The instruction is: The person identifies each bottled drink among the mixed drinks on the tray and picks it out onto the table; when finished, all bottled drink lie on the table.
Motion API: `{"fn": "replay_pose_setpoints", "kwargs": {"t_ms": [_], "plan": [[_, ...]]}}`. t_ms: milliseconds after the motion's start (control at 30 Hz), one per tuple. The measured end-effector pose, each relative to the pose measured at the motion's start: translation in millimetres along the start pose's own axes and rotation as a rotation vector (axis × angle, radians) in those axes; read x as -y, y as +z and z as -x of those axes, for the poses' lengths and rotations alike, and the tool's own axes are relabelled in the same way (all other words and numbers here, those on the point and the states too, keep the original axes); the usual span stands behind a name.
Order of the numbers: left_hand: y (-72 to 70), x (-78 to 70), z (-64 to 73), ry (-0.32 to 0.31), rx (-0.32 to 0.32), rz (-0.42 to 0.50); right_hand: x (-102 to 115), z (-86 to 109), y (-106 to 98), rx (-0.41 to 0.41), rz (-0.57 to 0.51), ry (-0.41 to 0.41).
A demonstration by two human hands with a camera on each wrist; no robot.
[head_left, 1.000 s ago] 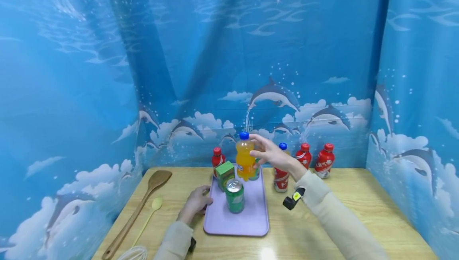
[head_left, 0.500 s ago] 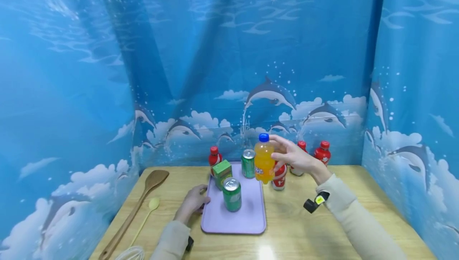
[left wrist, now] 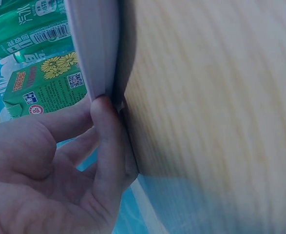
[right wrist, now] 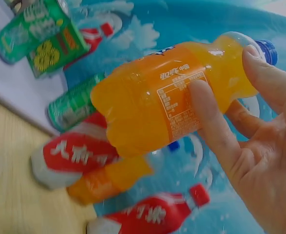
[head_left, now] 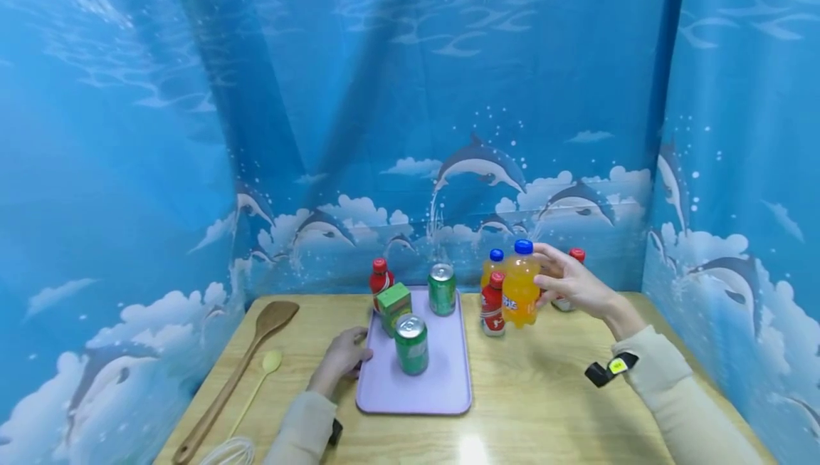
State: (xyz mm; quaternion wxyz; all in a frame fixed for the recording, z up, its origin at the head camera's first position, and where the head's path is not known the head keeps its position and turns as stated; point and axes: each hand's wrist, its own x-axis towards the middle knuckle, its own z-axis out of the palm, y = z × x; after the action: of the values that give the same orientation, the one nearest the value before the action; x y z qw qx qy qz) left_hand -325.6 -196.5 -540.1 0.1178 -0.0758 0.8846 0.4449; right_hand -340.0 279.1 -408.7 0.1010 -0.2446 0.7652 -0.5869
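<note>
My right hand (head_left: 576,285) holds a bottle of orange soda (head_left: 520,287) with a blue cap, upright and raised off the table, right of the tray. In the right wrist view, thumb and fingers grip the soda bottle (right wrist: 157,92) near its neck and label. My left hand (head_left: 342,357) is at the left edge of a lilac tray (head_left: 442,387), its thumb over the rim. In the left wrist view, this hand (left wrist: 79,161) pinches the tray rim (left wrist: 96,48). On the tray stand a front green can (head_left: 411,347), a back green can (head_left: 442,290) and a green drink carton (head_left: 393,308).
A red bottle (head_left: 381,281) stands behind the tray's left corner. Right of the tray are another red bottle (head_left: 492,308) and a second orange bottle (head_left: 493,265). A wooden spatula (head_left: 237,372), a yellow spoon (head_left: 259,387) and a whisk (head_left: 230,452) lie at left.
My right hand has carried the orange soda bottle rightward from over the tray to beyond its right side. The left hand stays at the tray's edge.
</note>
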Motion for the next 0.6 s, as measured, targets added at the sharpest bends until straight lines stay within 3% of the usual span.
{"fn": "replay_pose_setpoints", "kwargs": {"t_ms": [367,600], "plan": [[-1.6,-3.3,2.6,0.0,0.0,0.008,-37,8.1,-12,-0.06,-0.046,0.005],[0.0,-2.7,3.5,0.006,0.001,0.009,-63,13.6,-10,-0.131,-0.026,0.068]]}}
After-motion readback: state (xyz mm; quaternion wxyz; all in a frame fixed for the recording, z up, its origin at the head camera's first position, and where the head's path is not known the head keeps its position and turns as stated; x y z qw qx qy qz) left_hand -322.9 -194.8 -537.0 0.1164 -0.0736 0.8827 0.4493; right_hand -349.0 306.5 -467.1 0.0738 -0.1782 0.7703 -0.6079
